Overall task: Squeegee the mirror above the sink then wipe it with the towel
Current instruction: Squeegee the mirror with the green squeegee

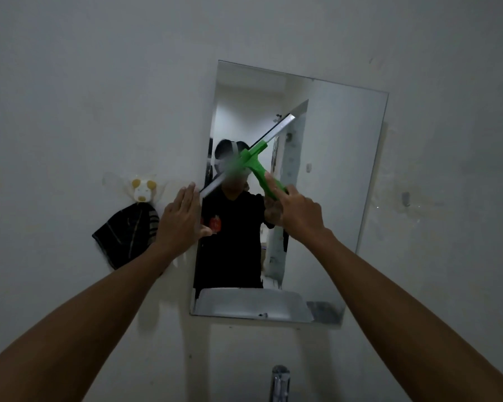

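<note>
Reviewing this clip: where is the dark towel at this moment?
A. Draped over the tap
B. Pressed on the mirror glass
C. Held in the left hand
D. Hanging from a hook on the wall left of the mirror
D: the dark towel hangs from the animal-shaped hook left of the mirror.

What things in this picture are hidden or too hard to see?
Head view only:
- Sink: cut off by the bottom edge; only the metal tap shows.
- Green-handled squeegee: its middle is smeared by motion blur, and the right hand gripping it covers the handle's end.
- Dark striped towel: its right edge sits behind the left hand.
- Rectangular wall mirror: whether the glass is wet or streaked is too dim to tell.
</note>
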